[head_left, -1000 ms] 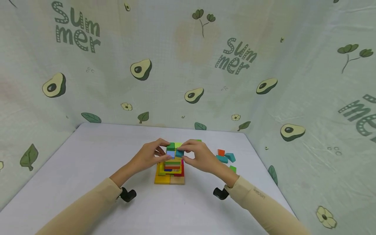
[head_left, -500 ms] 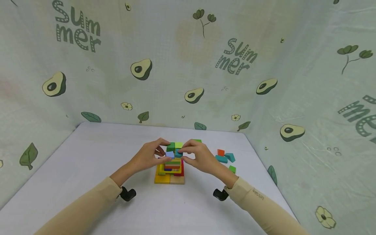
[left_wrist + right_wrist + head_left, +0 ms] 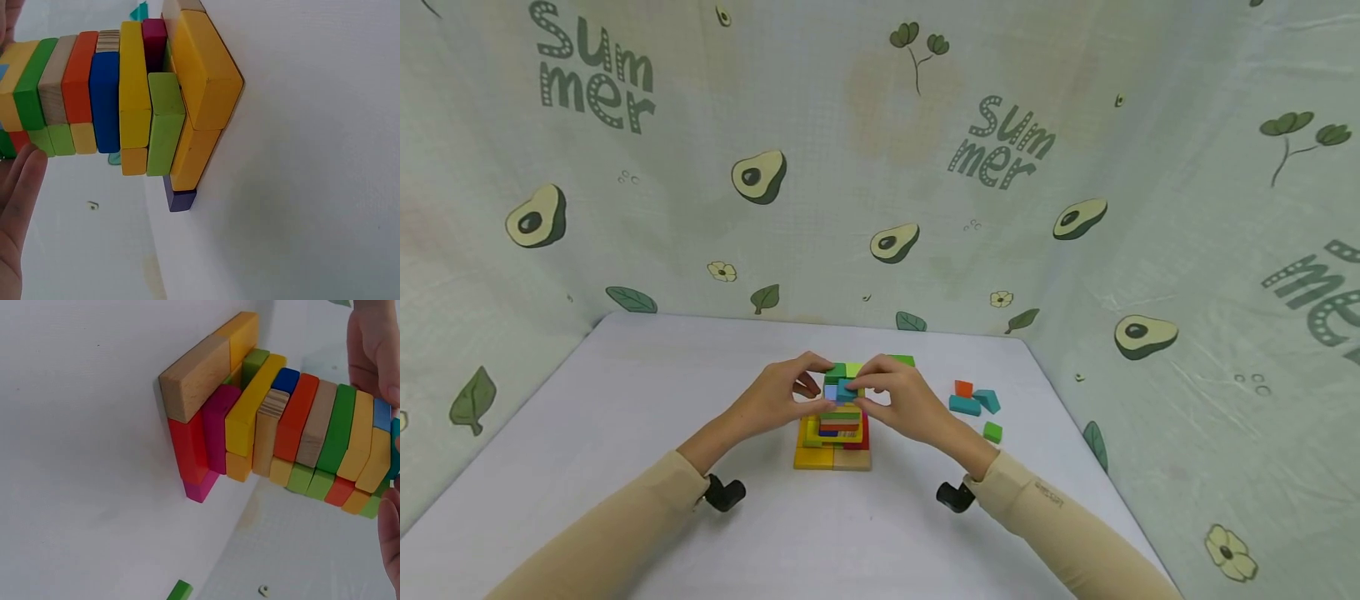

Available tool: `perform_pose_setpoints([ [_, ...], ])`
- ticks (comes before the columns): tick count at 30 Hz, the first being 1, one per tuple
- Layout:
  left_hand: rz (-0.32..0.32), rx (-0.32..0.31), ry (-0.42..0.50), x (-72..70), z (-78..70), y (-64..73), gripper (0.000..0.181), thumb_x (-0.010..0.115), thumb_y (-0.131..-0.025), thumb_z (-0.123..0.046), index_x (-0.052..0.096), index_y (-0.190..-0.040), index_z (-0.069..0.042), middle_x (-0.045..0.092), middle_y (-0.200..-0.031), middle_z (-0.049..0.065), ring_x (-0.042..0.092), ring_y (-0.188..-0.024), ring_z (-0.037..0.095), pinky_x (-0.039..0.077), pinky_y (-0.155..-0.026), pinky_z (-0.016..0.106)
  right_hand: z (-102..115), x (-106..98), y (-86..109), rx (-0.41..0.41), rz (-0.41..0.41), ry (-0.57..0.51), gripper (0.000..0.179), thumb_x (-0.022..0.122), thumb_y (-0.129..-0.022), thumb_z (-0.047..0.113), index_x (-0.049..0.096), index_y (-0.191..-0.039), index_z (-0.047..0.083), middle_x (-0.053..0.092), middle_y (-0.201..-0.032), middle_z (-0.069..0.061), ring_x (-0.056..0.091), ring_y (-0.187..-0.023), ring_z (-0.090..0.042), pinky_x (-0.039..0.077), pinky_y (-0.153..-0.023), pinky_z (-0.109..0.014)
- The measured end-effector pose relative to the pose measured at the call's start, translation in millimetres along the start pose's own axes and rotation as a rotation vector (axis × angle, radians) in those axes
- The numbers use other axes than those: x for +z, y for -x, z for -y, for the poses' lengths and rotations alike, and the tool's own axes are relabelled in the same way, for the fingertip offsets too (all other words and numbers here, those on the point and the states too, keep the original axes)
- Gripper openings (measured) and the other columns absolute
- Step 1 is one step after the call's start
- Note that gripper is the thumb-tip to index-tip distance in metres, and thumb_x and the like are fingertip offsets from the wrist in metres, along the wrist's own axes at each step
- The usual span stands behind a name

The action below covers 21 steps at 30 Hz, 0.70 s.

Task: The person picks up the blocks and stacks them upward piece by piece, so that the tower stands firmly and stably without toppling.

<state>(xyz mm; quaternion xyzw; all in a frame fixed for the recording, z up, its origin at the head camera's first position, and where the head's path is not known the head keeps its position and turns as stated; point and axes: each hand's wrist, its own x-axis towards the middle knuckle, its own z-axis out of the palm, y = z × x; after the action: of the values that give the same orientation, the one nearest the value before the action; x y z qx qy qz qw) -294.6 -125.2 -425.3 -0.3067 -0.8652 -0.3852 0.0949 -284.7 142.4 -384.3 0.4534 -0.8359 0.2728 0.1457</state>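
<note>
A stepped tower of coloured wooden blocks [image 3: 835, 435] stands mid-table on wide yellow and natural wood base blocks. My left hand [image 3: 815, 386] pinches a light blue block [image 3: 830, 391] on the tower's top. My right hand [image 3: 860, 392] pinches a teal block [image 3: 848, 389] right beside it, partly over it. Dark green and lime blocks [image 3: 844, 369] lie just behind them. In the left wrist view the tower [image 3: 125, 106] fills the frame, with my fingers [image 3: 19, 187] at its top end. The right wrist view shows the tower [image 3: 281, 425], my fingers [image 3: 372, 344] and the teal block's edge [image 3: 395, 450].
Loose blocks lie to the right of the tower: an orange one [image 3: 963, 388], two teal ones [image 3: 966, 406], a small green one [image 3: 992, 432]. Another green block [image 3: 901, 360] sits behind my right hand. Avocado-print cloth walls surround the white table [image 3: 625, 400].
My right hand has slid the teal block leftward, from beside the light blue block to partly over it. The left hand has stayed at the tower top.
</note>
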Motion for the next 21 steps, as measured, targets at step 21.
perform_pose_setpoints([
  [21,0.027,0.022,-0.013,-2.9,3.7,-2.7,0.057,0.087,-0.090,-0.033,0.061,-0.137,-0.017,0.071,-0.133,0.003,0.070,-0.096,0.010,0.062,-0.090,0.027,1,16,-9.2,-0.003,-0.053,-0.008,0.022,0.086,-0.089,0.005,0.082,-0.111,0.009,0.065,-0.104,-0.003,0.061,-0.091,-0.017,0.056,-0.073,-0.018],
])
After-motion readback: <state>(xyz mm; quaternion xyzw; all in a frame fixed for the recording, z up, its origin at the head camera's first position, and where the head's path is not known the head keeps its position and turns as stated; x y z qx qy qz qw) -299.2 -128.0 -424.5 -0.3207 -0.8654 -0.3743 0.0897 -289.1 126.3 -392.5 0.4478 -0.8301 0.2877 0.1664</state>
